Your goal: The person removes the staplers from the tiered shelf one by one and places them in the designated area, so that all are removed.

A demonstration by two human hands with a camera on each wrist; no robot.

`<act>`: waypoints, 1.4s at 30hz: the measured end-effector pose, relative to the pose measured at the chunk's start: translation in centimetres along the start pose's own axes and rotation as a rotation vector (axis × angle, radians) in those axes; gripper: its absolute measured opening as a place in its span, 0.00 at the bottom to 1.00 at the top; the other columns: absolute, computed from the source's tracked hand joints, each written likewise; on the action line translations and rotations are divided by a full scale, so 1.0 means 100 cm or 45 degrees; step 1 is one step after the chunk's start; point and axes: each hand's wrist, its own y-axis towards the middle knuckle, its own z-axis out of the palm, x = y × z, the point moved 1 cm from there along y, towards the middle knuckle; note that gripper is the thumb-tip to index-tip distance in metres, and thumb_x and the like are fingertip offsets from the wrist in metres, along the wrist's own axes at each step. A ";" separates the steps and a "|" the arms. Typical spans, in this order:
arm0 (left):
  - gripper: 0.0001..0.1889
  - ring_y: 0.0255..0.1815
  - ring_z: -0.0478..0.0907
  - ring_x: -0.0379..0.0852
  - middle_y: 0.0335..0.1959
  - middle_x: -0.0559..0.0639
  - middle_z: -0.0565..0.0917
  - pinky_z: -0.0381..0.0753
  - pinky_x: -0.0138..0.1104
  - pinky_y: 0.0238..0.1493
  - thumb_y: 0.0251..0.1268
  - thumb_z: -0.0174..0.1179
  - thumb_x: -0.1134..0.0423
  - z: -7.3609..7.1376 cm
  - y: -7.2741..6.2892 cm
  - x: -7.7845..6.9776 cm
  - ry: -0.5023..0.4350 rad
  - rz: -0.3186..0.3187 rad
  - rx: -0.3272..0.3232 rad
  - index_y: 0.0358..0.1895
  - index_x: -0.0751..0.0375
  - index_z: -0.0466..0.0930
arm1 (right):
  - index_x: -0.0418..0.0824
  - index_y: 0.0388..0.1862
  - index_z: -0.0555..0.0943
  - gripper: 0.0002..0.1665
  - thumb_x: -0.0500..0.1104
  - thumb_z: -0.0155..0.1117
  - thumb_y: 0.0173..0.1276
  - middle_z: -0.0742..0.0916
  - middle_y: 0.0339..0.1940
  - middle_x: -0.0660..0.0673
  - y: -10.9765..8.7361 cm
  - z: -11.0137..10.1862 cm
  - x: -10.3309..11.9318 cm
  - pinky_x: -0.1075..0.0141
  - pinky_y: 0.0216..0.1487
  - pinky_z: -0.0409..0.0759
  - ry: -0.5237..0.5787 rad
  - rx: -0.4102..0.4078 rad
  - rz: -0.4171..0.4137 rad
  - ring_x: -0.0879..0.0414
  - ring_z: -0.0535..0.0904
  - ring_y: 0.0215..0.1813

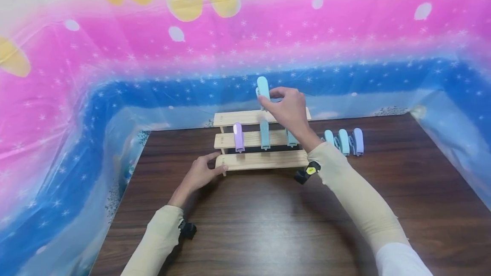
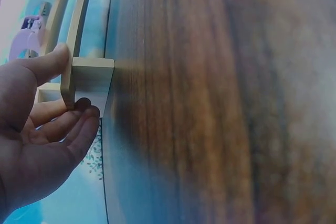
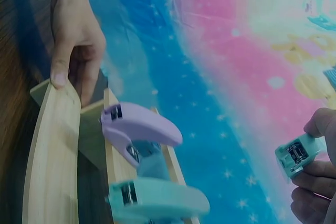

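A pale wooden three-step rack [image 1: 264, 160] stands on the table. My left hand [image 1: 201, 172] grips the left end of its lowest step, thumb on top and fingers curled beside and below in the left wrist view. My right hand [image 1: 291, 107] holds a mint-green stapler [image 1: 262, 86] upright above the top step, pinched between thumb and fingers; its metal end shows in the right wrist view. On the middle step sit a purple stapler [image 1: 238, 136], a blue-green stapler [image 1: 264, 134] and another blue-green stapler [image 1: 291, 138], partly hidden behind my right hand.
Right of the rack, two mint staplers [image 1: 343, 142] and a lavender stapler [image 1: 358, 142] stand in a row on the dark wooden table [image 1: 261, 225], one partly behind my right sleeve. A colourful cloth [image 1: 192, 63] hangs behind and left of the table.
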 end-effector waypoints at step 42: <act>0.36 0.50 0.74 0.54 0.71 0.64 0.74 0.72 0.48 0.52 0.69 0.67 0.47 0.001 0.000 0.000 0.013 0.018 -0.014 0.75 0.62 0.69 | 0.37 0.53 0.88 0.31 0.61 0.71 0.66 0.91 0.46 0.38 -0.035 -0.130 -0.116 0.76 0.33 0.77 -0.137 -0.261 0.174 0.63 0.84 0.36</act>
